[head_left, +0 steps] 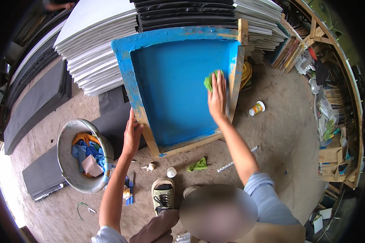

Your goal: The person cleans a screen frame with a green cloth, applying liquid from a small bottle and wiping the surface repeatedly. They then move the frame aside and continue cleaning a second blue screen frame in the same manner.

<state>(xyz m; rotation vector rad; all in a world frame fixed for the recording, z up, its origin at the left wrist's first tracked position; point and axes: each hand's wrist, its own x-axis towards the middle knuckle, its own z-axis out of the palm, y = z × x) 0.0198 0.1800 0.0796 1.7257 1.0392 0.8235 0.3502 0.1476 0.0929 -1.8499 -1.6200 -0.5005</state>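
Note:
A large screen-printing frame point(144, 131) with a blue-coated inner panel leans upright against stacked sheets in front of me. Its wooden border is smeared with blue paint. My left hand point(132, 133) holds the frame's left edge low down, fingers along the outer side and thumb toward the front. At the right part of the panel, my right hand point(217, 95) presses a crumpled green cloth point(208, 82) against the blue surface. Part of the cloth is hidden beneath the fingers.
A grey bucket point(63, 156) with coloured rags stands left. White sheets point(97, 44) and black sheets point(186, 14) are stacked behind. On the floor lie a second green rag point(198, 164), a white cup point(171, 172), a printed cup point(256, 108) and a patterned strip point(226, 166).

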